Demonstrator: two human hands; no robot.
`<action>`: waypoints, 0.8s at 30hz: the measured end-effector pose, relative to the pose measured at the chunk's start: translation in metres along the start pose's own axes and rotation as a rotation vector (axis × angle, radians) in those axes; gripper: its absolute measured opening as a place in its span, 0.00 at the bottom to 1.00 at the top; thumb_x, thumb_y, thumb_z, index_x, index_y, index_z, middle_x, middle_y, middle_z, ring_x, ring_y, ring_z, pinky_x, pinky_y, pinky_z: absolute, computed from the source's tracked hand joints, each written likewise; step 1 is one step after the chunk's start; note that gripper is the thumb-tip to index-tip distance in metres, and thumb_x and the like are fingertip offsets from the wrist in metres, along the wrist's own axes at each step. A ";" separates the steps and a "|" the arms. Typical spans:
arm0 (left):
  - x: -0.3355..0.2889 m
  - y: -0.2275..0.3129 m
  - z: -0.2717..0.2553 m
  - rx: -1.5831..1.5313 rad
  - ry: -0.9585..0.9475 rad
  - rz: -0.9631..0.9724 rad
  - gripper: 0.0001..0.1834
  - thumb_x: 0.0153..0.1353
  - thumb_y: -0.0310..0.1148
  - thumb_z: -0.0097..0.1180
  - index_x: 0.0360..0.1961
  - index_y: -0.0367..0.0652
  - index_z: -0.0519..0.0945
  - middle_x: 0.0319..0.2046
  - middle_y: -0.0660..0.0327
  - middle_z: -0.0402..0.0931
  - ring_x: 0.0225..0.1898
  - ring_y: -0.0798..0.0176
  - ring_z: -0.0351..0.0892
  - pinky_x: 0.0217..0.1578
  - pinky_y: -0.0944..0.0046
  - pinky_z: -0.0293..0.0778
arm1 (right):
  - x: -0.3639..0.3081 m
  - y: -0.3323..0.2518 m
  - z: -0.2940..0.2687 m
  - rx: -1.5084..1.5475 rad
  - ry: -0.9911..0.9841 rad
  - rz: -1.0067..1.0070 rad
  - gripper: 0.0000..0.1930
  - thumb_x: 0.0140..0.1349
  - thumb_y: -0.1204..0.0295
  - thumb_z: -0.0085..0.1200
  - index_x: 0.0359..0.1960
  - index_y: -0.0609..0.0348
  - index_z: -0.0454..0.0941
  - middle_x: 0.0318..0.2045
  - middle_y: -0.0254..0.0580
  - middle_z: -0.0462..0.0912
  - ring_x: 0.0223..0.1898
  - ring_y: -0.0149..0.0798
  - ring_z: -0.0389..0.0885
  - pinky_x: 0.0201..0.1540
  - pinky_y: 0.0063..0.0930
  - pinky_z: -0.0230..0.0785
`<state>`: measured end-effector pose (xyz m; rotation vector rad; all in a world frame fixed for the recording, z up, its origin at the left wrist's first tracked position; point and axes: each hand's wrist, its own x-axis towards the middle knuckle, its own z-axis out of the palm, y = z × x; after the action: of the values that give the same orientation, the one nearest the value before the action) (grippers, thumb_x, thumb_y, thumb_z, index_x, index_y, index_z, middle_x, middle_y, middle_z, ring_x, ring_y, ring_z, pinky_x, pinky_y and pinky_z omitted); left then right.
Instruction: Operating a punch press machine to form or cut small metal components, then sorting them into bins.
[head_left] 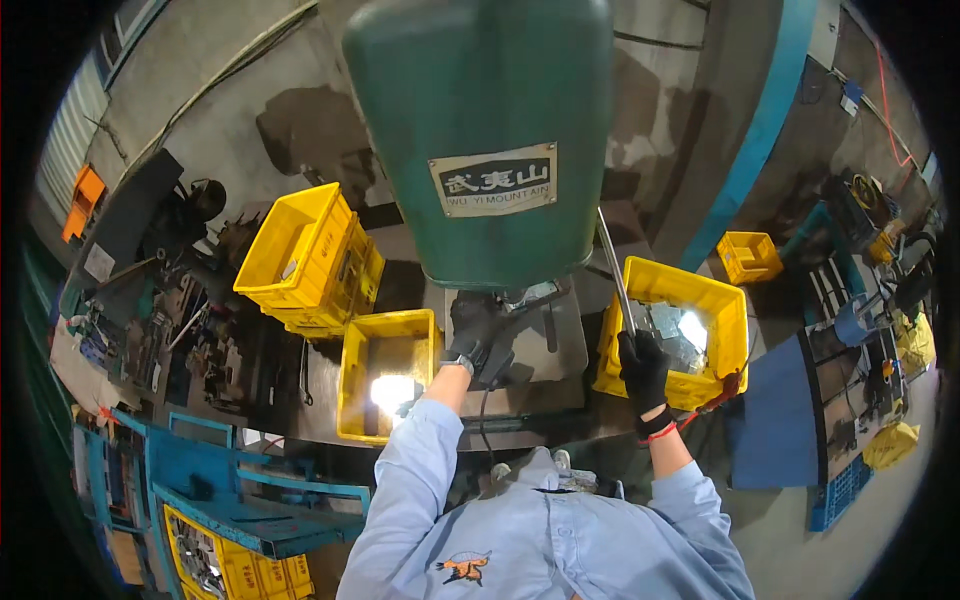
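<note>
A large green machine head (500,95) with a metal nameplate stands in front of me, over a flat machine table (562,345). My right hand (643,370), in a black glove, is closed around the lower end of a long metal lever (616,275) at the machine's right side. My left hand (474,330), also gloved in black, reaches onto the table under the head, beside a shiny metal part (535,295). Its fingers are dark and partly hidden, so I cannot make out whether they grip anything.
A yellow bin (676,378) of flat metal pieces stands at the right, just beyond my right hand. Another yellow bin (350,400) sits left of my left forearm, with stacked yellow crates (300,250) behind. Tools (195,325) crowd the far left. A blue frame (290,535) stands lower left.
</note>
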<state>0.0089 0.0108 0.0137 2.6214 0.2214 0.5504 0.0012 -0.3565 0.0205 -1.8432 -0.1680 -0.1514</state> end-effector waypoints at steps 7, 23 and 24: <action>-0.006 0.003 0.009 0.054 0.153 0.105 0.48 0.45 0.73 0.77 0.54 0.43 0.88 0.50 0.47 0.89 0.50 0.39 0.88 0.51 0.44 0.82 | 0.015 0.046 0.021 -0.135 0.140 -0.291 0.06 0.76 0.72 0.67 0.37 0.57 0.86 0.23 0.26 0.82 0.22 0.22 0.77 0.24 0.28 0.64; -0.015 0.003 0.011 0.264 0.109 0.136 0.42 0.59 0.64 0.72 0.63 0.42 0.83 0.60 0.42 0.83 0.61 0.37 0.83 0.63 0.44 0.77 | 0.021 0.044 0.032 -0.081 0.130 -0.352 0.04 0.75 0.74 0.66 0.44 0.61 0.87 0.25 0.39 0.86 0.25 0.29 0.83 0.29 0.30 0.73; -0.014 0.005 0.015 0.283 0.113 0.165 0.42 0.61 0.64 0.70 0.64 0.41 0.82 0.61 0.42 0.82 0.63 0.36 0.81 0.64 0.43 0.76 | 0.021 0.045 0.029 -0.096 0.136 -0.359 0.04 0.75 0.74 0.66 0.44 0.61 0.87 0.25 0.40 0.87 0.25 0.30 0.84 0.29 0.31 0.73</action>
<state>0.0027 -0.0028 -0.0010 2.9035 0.1265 0.7754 0.0315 -0.3399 -0.0262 -1.8772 -0.4014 -0.5407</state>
